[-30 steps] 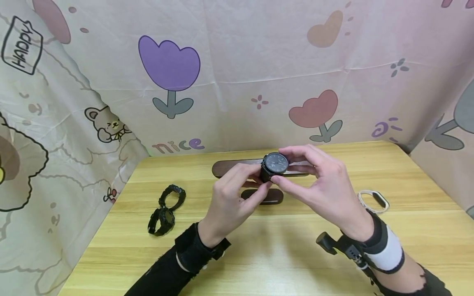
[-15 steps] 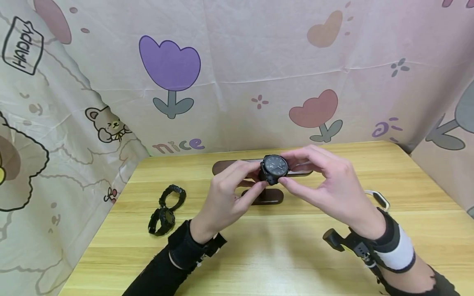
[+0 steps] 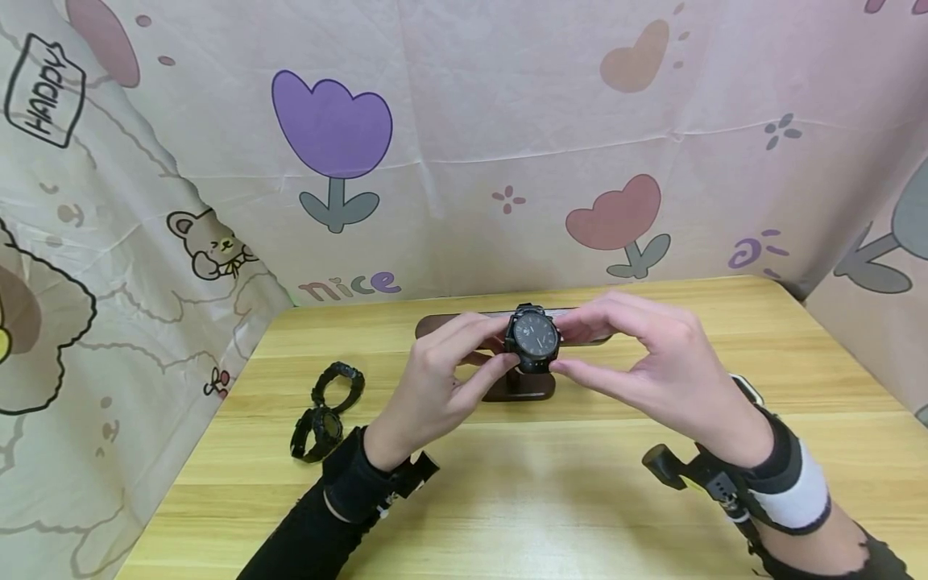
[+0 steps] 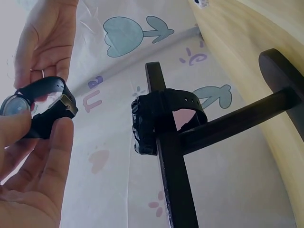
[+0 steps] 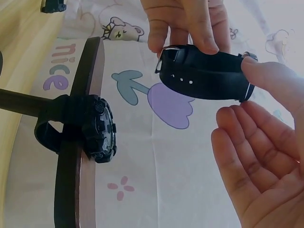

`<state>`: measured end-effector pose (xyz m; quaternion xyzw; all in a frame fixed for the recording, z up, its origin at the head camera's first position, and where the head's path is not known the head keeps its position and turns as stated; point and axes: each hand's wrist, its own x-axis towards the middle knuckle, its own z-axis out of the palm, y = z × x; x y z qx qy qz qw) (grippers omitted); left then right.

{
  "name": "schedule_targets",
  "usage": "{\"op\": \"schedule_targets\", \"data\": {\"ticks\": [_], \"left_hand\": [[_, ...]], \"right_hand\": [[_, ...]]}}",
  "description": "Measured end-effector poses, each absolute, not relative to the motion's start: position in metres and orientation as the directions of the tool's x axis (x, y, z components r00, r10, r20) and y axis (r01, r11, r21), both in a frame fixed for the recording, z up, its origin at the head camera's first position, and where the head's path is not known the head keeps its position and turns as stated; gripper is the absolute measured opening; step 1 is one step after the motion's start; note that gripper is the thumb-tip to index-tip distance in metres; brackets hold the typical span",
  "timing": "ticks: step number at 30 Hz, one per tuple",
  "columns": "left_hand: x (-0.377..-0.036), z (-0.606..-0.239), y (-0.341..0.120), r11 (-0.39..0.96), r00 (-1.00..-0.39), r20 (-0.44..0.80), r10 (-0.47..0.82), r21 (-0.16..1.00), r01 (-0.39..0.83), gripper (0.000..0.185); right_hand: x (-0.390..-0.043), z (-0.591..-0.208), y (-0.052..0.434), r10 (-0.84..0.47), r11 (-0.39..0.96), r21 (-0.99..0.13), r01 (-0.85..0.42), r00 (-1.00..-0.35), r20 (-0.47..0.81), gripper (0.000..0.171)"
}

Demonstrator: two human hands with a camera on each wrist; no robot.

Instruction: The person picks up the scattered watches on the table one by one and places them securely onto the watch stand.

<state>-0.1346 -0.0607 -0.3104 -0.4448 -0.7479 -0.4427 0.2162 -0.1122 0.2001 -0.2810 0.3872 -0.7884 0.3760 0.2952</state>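
Note:
A black wristwatch (image 3: 535, 335) with a round dark dial is between my hands, held up over the table with its dial toward the head camera. My left hand (image 3: 435, 374) pinches its left side; the thumb lies at the lower edge. The right hand (image 3: 656, 358) pinches the opposite side between thumb and fingers, as the right wrist view also shows. Its strap (image 5: 204, 78) forms a closed loop there. Behind it is a dark brown T-shaped watch stand (image 3: 435, 324). Another black watch (image 5: 99, 128) hangs around the stand's bar, hidden in the head view.
Two black watches (image 3: 338, 385) lie touching each other on the wooden table (image 3: 507, 499) at the left. Near the right wrist, a white-strapped band (image 3: 748, 390) is mostly covered. A printed cloth (image 3: 464, 161) hangs behind and beside the table.
The held watch has turned its dial more toward the head camera and dropped slightly. The right hand and forearm have shifted right, covering more of the white band; the left forearm has moved slightly left.

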Motion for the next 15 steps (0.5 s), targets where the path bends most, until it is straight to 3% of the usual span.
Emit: {"op": "schedule_targets", "data": {"ticks": [6,15], "left_hand": [[-0.1357,-0.31,-0.0619,0.205,-0.501,0.724,0.474,0.462,0.863,0.034],[-0.1368,-0.3087,-0.0639,0.205,-0.494,0.723,0.483,0.455,0.867,0.034]], "right_hand": [[-0.1126,-0.2813,0.1981,-0.397,0.385,-0.331,-0.862,-0.478,0.783,0.031],[-0.1136,-0.2834,0.1942,-0.393,0.351,-0.318,-0.881,-0.447,0.804,0.034]]}}
